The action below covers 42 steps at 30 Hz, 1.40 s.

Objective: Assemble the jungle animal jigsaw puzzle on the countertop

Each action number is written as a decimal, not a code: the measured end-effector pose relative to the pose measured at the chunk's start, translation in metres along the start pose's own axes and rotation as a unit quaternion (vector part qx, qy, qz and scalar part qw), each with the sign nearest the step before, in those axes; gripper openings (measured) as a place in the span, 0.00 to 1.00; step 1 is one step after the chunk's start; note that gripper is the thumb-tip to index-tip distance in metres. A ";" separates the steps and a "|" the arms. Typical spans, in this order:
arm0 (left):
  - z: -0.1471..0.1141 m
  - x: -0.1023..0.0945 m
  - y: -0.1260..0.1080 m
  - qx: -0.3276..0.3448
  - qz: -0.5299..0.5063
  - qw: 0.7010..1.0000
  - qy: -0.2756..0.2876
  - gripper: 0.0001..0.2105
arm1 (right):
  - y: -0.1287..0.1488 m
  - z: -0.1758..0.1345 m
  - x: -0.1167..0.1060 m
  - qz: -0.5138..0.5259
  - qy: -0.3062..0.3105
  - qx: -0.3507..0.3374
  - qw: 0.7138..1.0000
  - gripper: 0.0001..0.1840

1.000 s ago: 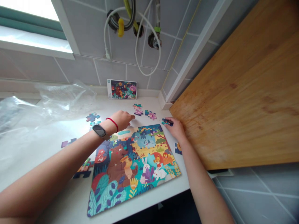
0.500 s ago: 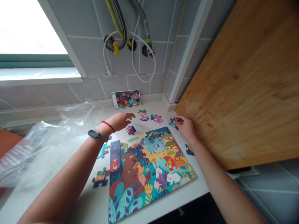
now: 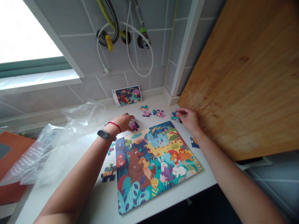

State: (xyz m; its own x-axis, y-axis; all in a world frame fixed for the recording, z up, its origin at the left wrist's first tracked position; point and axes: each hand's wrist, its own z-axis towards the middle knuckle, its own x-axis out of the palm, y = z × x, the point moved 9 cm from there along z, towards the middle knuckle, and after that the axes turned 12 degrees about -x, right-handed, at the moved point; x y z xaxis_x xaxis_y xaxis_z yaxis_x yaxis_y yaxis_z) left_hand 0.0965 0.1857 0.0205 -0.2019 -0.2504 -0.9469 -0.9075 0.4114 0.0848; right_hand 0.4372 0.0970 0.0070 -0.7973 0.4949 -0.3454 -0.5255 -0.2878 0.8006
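Observation:
A partly joined jigsaw puzzle [image 3: 149, 149] of forest animals lies on the white counter between my arms. Beyond its upper left edge, my left hand [image 3: 123, 122] has its fingers curled down onto a purple puzzle piece [image 3: 135, 125], partly covering it. My right hand [image 3: 189, 119] pinches a teal and dark-blue puzzle piece [image 3: 175, 116] past the puzzle's upper right corner. Pink and teal pieces [image 3: 160, 114] lie between the hands, with another pink piece [image 3: 147, 114] beside them. A dark-blue piece [image 3: 194, 142] sits near my right forearm.
A picture card [image 3: 128, 95] leans against the tiled wall. Clear plastic wrapping [image 3: 67, 143] spreads over the left side. A colourful piece [image 3: 108, 173] lies left of the puzzle. A wooden panel [image 3: 243, 77] stands close on the right; hoses and a white cable [image 3: 152, 56] hang above.
My left hand has come down onto the purple piece, its outstretched fingers now curled. My right hand stays at the teal and dark-blue piece. The view has shifted slightly.

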 end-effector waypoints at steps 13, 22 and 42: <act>0.013 0.001 -0.004 0.016 -0.032 0.999 -0.038 0.13 | 0.001 -0.001 0.000 -0.019 -0.002 0.003 1.000 0.15; 0.014 0.000 -0.008 0.024 -0.058 0.997 -0.051 0.11 | -0.007 -0.004 0.003 0.033 -0.015 0.032 0.999 0.17; 0.018 0.004 0.005 -0.040 -0.116 0.992 -0.023 0.11 | -0.009 -0.007 0.002 0.136 -0.059 0.091 0.985 0.18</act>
State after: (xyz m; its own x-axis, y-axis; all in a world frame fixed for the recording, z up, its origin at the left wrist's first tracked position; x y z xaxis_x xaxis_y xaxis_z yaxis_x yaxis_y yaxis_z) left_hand 0.0980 0.2025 0.0115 0.0317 -0.2887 -0.9569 -0.9545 0.2751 -0.1146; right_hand 0.4380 0.0952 -0.0041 -0.8552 0.5153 -0.0553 -0.2267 -0.2760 0.9340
